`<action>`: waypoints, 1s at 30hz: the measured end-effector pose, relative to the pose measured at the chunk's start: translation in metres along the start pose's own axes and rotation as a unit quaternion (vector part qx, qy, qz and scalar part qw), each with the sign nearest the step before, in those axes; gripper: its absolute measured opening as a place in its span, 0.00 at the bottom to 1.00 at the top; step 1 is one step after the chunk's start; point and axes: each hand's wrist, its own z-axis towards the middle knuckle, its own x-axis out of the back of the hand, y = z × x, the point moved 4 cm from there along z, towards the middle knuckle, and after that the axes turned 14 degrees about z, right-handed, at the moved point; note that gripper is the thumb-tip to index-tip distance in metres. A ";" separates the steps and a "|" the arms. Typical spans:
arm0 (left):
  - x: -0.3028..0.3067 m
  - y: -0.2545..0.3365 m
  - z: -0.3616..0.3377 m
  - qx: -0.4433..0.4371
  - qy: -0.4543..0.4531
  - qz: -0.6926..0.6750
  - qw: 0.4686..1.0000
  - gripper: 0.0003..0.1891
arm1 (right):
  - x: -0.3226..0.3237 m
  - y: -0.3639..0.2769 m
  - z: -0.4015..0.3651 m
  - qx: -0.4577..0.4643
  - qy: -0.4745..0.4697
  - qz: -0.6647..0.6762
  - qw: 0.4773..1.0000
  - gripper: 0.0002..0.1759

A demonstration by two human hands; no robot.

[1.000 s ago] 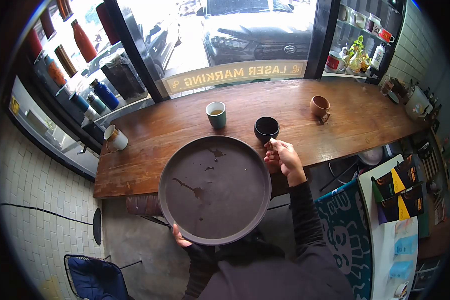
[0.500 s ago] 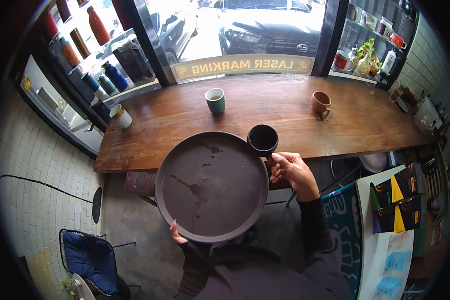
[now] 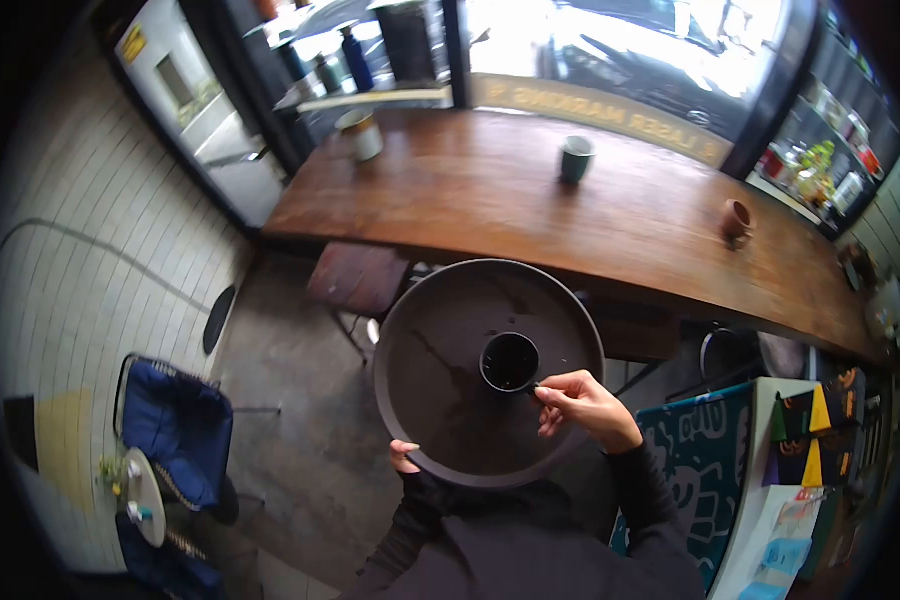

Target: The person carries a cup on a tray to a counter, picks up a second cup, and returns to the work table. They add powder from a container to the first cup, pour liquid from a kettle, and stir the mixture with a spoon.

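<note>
My left hand grips the lower left rim of a round dark brown tray, thumb over the edge and the other fingers hidden beneath. Wet brown streaks mark the tray's surface. With thumb and fingers pinched on its handle, my right hand holds a black cup over the middle of the tray. The cup's opening faces up and its inside looks dark. On the wooden table beyond stand a green cup, a brown cup and a white mug with a brown rim.
A wooden stool stands by the table's near side at left. A blue cushioned chair and small round table are at lower left. To the right is a white counter with dark boxes.
The black cup has moved from the tray's upper right edge, near the table, to over its middle. My view has turned left, so the table and its cups appear farther right.
</note>
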 end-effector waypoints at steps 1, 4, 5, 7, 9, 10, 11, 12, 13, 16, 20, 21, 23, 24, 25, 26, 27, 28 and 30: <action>0.006 0.011 -0.008 0.017 -0.015 -0.014 1.000 0.12 | -0.012 0.012 0.008 -0.014 0.002 0.003 1.000 0.17; 0.033 0.046 -0.025 0.040 -0.031 -0.056 0.997 0.15 | -0.049 0.050 0.034 -0.054 -0.020 0.001 0.998 0.16; 0.045 0.056 -0.030 0.043 -0.029 -0.070 0.996 0.16 | -0.063 0.061 0.042 -0.071 -0.023 0.006 0.997 0.16; 0.068 0.074 -0.038 0.042 -0.013 -0.099 0.994 0.19 | -0.085 0.091 0.059 -0.103 -0.047 -0.019 0.993 0.15; 0.091 0.090 -0.046 0.032 0.006 -0.125 0.992 0.21 | -0.114 0.111 0.076 -0.098 -0.087 -0.023 0.991 0.16; 0.101 0.098 -0.050 0.026 0.019 -0.139 0.990 0.22 | -0.132 0.117 0.082 -0.128 -0.102 -0.021 0.986 0.16; 0.111 0.105 -0.054 0.018 0.032 -0.152 0.988 0.23 | -0.142 0.129 0.092 -0.144 -0.114 -0.025 0.983 0.16; 0.123 0.110 -0.057 0.009 0.048 -0.163 0.985 0.25 | -0.149 0.145 0.102 -0.140 -0.127 -0.042 0.981 0.16; 0.134 0.114 -0.059 -0.001 0.062 -0.174 0.983 0.26 | -0.158 0.155 0.111 -0.133 -0.140 -0.059 0.979 0.17; 0.182 0.107 -0.059 -0.037 0.081 -0.232 0.969 0.33 | -0.189 0.178 0.139 -0.141 -0.156 -0.078 0.974 0.16; 0.231 0.091 -0.057 -0.037 0.138 -0.272 0.952 0.34 | -0.209 0.210 0.181 -0.143 -0.202 -0.082 0.965 0.15; 0.245 0.084 -0.054 -0.045 0.150 -0.277 0.948 0.34 | -0.214 0.215 0.190 -0.153 -0.213 -0.085 0.961 0.15; 0.272 0.068 -0.047 -0.087 0.214 -0.300 0.926 0.36 | -0.218 0.220 0.212 -0.171 -0.200 -0.078 0.962 0.16; 0.270 0.075 -0.044 -0.093 0.225 -0.305 0.921 0.36 | -0.219 0.222 0.224 -0.181 -0.209 -0.081 0.958 0.16; 0.267 0.082 -0.040 -0.096 0.234 -0.295 0.921 0.35 | -0.217 0.222 0.238 -0.175 -0.208 -0.082 0.959 0.16; 0.263 0.087 -0.037 -0.098 0.243 -0.285 0.922 0.34 | -0.214 0.222 0.251 -0.169 -0.205 -0.084 0.960 0.16; 0.274 0.077 -0.031 -0.102 0.251 -0.291 0.918 0.34 | -0.211 0.222 0.267 -0.176 -0.212 -0.088 0.957 0.16; 0.298 0.063 -0.033 -0.113 0.353 -0.111 0.922 0.33 | -0.208 0.220 0.283 -0.160 -0.206 -0.092 0.961 0.16; 0.295 0.068 -0.038 -0.029 0.504 0.304 0.808 0.34 | -0.195 0.223 0.311 -0.146 -0.190 -0.063 0.969 0.15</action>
